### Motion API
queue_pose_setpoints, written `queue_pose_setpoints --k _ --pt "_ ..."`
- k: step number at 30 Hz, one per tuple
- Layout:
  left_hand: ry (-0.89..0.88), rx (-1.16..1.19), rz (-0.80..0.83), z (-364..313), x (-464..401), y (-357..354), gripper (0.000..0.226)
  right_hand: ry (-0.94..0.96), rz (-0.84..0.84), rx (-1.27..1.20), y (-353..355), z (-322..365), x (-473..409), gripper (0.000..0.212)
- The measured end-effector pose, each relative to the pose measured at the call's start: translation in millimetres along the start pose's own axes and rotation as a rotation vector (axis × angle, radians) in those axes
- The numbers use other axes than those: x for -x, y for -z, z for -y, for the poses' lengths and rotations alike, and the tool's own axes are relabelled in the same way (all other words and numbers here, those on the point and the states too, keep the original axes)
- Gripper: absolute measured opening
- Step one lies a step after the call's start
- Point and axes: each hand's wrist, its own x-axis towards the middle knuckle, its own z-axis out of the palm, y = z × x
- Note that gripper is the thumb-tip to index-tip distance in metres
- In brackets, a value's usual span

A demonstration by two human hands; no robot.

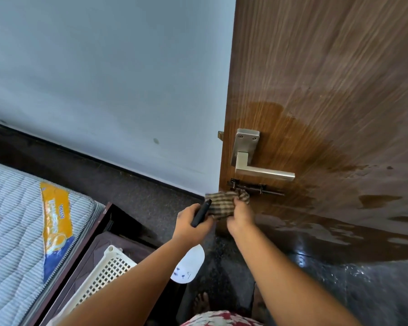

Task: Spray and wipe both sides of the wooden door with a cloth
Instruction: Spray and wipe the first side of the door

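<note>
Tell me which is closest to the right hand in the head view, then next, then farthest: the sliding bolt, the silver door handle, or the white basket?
From the right hand:
1. Sliding bolt, just above it on the door.
2. Silver door handle, higher up.
3. White basket, down to the left by the bed.

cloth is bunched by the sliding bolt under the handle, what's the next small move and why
Probably sweep the cloth rightward along the sliding bolt and across the door below the handle. The right hand grips the cloth at the door's edge, and wet patches and streaks sit to its right, unwiped. The left hand holds the spray bottle, so more spray seems unneeded.
</note>
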Motion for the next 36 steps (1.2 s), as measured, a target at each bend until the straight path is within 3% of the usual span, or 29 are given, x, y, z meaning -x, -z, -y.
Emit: queue_pose_setpoints --k 2,5,10,15,21,24,27,31,36 --pt "0.011 -0.003 -0.012 3 2 5 0.017 -0.093 0.111 -0.092 8 9 -7 0.023" --pt "0.013 -0.001 -0.022 7 7 9 0.017 -0.121 0.163 -0.017 10 20 -15 0.028" --pt "0.017 -0.039 -0.022 11 9 8 0.019 -0.076 0.084 0.089 -2 16 -26 0.013" --pt "0.010 -0.032 -0.011 7 11 8 0.017 -0.205 0.147 -0.143 1 23 -23 0.036" --pt "-0.001 -0.041 -0.036 3 11 7 0.018 -0.349 0.179 -0.178 1 29 -17 0.039" --pt "-0.015 -0.035 -0.068 -2 12 9 0.018 -0.291 0.202 -0.100 -1 25 -11 0.025" --pt "-0.011 -0.005 -0.071 -8 14 12 0.020 -0.207 0.178 0.055 3 11 -5 0.032" --pt "-0.007 -0.009 -0.063 -11 13 11 0.020 -0.215 0.116 0.173 6 -16 15 0.027" --pt "-0.004 0.064 -0.116 -13 7 15 0.011 -0.075 0.135 -0.037 -21 -4 11 0.025"
